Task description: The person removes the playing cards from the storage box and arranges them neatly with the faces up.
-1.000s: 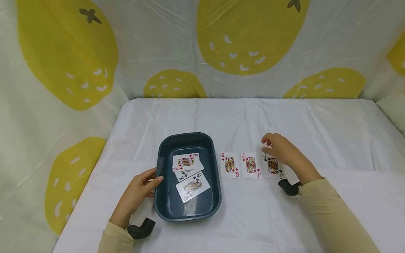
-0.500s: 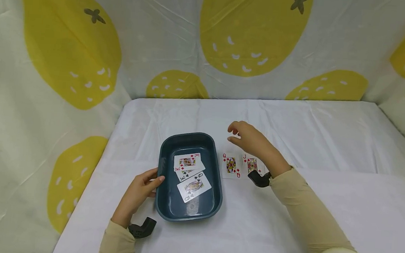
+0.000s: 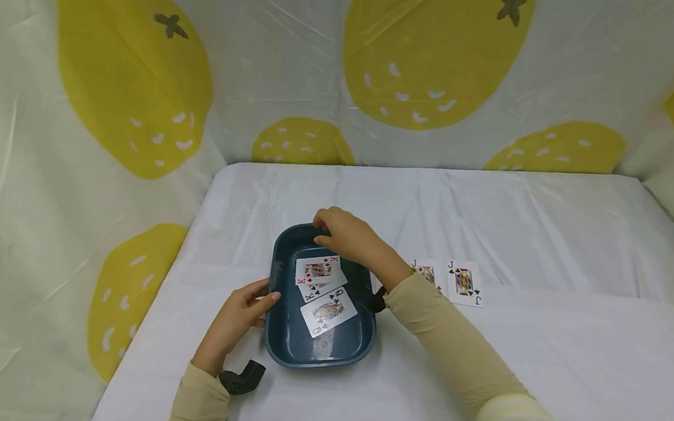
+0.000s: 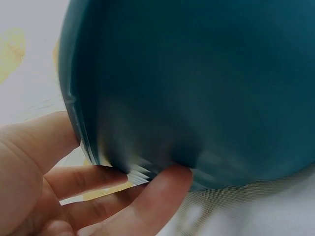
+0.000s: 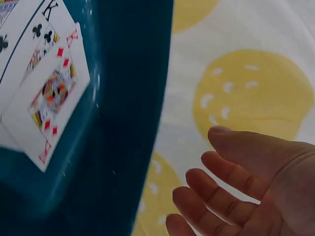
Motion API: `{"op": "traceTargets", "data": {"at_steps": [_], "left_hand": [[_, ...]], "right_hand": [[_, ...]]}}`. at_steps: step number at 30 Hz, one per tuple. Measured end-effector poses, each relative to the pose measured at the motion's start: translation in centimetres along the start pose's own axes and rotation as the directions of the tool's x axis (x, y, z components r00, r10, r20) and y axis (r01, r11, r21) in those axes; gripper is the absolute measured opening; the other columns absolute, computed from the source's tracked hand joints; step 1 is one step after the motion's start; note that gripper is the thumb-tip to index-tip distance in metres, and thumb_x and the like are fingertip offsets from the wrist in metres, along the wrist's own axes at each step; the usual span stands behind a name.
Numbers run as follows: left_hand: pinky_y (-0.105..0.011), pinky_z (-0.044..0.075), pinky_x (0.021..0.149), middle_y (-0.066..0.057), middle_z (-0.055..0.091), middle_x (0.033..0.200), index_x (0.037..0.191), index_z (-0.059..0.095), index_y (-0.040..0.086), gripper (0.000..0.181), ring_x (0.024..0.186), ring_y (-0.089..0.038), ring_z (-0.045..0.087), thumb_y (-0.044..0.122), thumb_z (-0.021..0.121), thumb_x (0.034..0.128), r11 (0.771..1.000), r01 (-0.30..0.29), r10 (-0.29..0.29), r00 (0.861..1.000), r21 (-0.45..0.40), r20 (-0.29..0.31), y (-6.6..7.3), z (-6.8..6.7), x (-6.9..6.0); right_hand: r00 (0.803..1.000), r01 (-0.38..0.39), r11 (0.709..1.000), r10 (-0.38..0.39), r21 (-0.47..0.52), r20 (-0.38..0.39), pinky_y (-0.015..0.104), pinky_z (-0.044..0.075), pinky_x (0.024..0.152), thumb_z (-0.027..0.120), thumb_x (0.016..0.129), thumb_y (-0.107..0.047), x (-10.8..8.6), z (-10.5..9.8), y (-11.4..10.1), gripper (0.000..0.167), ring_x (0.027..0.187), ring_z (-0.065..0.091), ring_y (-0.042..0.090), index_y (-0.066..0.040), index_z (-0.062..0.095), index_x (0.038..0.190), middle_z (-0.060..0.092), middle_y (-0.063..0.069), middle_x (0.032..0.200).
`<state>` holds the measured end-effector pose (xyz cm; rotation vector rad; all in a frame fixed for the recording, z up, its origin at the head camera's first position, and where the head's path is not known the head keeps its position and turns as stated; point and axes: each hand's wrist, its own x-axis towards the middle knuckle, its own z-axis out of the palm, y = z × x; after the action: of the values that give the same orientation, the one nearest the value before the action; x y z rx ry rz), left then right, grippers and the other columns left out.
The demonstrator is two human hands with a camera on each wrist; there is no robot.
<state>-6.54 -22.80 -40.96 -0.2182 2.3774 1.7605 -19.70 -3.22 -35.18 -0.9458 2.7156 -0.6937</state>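
My left hand [image 3: 234, 317] grips the left wall of a dark blue plastic tray [image 3: 306, 352], thumb over the rim and fingers outside. Up close, the left wrist view shows these fingers against the tray wall [image 4: 172, 64]. Inside the tray lie the king of diamonds [image 3: 316, 271], partly over the king of clubs [image 3: 311, 292], and the queen of clubs [image 3: 328, 312]. Near the tray's far edge is my right hand [image 3: 351, 239], holding nothing. In the right wrist view its relaxed fingers [image 5: 214, 199] are apart from the tray.
Right of the tray, the jack of clubs [image 3: 463, 282] lies face up beside the jack of diamonds [image 3: 425, 269], which the right sleeve [image 3: 452, 329] partly covers. The right arm hides most of another card. A white cloth [image 3: 538, 355] covers the table; lemon-print fabric [image 3: 435, 61] hangs behind.
My right hand has moved left from the jack of clubs, passing above the row of cards, to the tray's far edge. The left hand keeps its grip on the tray.
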Motion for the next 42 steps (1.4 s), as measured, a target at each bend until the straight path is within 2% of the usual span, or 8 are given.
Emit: {"op": "traceTargets", "data": {"at_steps": [5,12,16,20,25,31,36,42], "left_hand": [[-0.036,0.053,0.065,-0.021,0.054,0.115,0.128,0.048,-0.002,0.043,0.089,-0.03,0.061,0.015,0.057,0.0889,1.0,-0.018,0.018,1.0,-0.012,0.02,0.7,0.4,-0.2],[-0.037,0.054,0.062,-0.013,0.057,0.111,0.127,0.052,0.007,0.046,0.083,-0.024,0.062,0.023,0.062,0.0855,0.999,-0.035,0.035,0.999,-0.037,0.01,-2.4,0.7,1.6],[-0.036,0.054,0.062,-0.012,0.057,0.111,0.127,0.051,0.008,0.046,0.083,-0.023,0.062,0.024,0.062,0.0857,0.999,-0.032,0.033,0.999,-0.028,0.017,-2.4,0.8,1.7],[-0.035,0.054,0.063,-0.014,0.056,0.112,0.127,0.051,0.006,0.045,0.084,-0.024,0.062,0.021,0.062,0.0861,0.999,-0.028,0.029,0.999,-0.035,0.024,-2.0,0.7,1.5],[-0.036,0.054,0.064,-0.016,0.056,0.111,0.127,0.05,0.002,0.044,0.085,-0.028,0.062,0.016,0.06,0.087,0.999,-0.027,0.028,0.999,-0.018,0.019,-0.5,0.8,0.7],[-0.035,0.053,0.064,-0.016,0.056,0.109,0.126,0.049,-0.001,0.042,0.085,-0.028,0.062,0.014,0.059,0.0877,0.999,-0.036,0.036,0.999,-0.001,0.009,1.0,0.9,-0.1],[-0.035,0.053,0.065,-0.016,0.057,0.11,0.126,0.05,-0.001,0.042,0.085,-0.027,0.062,0.014,0.059,0.0879,1.0,-0.02,0.02,1.0,0.003,0.009,1.2,1.0,-0.1],[-0.036,0.054,0.063,-0.015,0.057,0.109,0.126,0.05,0.0,0.042,0.084,-0.028,0.062,0.014,0.059,0.0875,1.0,-0.027,0.027,1.0,-0.011,0.005,0.0,0.9,0.6]], "right_hand": [[0.998,-0.026,1.0,0.027,-0.017,0.051,0.031,0.046,0.079,0.06,0.087,-0.022,0.9,1.8,-0.7,0.032,0.096,0.054,0.017,-0.008,0.055,0.115,0.055,0.006,0.107],[0.99,-0.086,0.995,0.092,-0.058,0.111,0.035,0.045,0.084,0.063,0.085,-0.025,1.2,4.0,0.4,0.04,0.102,0.053,0.02,-0.009,0.054,0.12,0.053,0.007,0.115],[0.976,-0.114,0.989,0.13,-0.095,0.174,0.038,0.044,0.086,0.069,0.08,-0.027,1.2,4.6,1.0,0.052,0.106,0.05,0.023,-0.009,0.051,0.125,0.05,0.01,0.12],[0.961,-0.124,0.978,0.16,-0.166,0.226,0.041,0.042,0.088,0.074,0.074,-0.027,1.4,5.1,1.4,0.062,0.108,0.047,0.026,-0.008,0.048,0.127,0.047,0.012,0.122],[0.953,-0.125,0.96,0.186,-0.249,0.239,0.043,0.04,0.09,0.077,0.071,-0.026,1.4,5.5,1.8,0.07,0.112,0.043,0.029,-0.006,0.044,0.13,0.044,0.015,0.125],[0.95,-0.156,0.955,0.215,-0.253,0.227,0.045,0.038,0.091,0.079,0.068,-0.028,1.4,5.5,1.9,0.075,0.112,0.041,0.031,-0.004,0.043,0.129,0.043,0.019,0.124],[0.945,-0.188,0.954,0.24,-0.232,0.221,0.044,0.04,0.087,0.079,0.068,-0.03,1.3,5.3,2.0,0.067,0.106,0.043,0.03,-0.003,0.048,0.121,0.042,0.019,0.119],[0.964,-0.158,0.982,0.175,-0.1,0.199,0.034,0.046,0.07,0.069,0.08,-0.019,1.5,5.1,2.1,0.026,0.081,0.053,0.019,-0.005,0.057,0.099,0.057,0.007,0.092]]}}
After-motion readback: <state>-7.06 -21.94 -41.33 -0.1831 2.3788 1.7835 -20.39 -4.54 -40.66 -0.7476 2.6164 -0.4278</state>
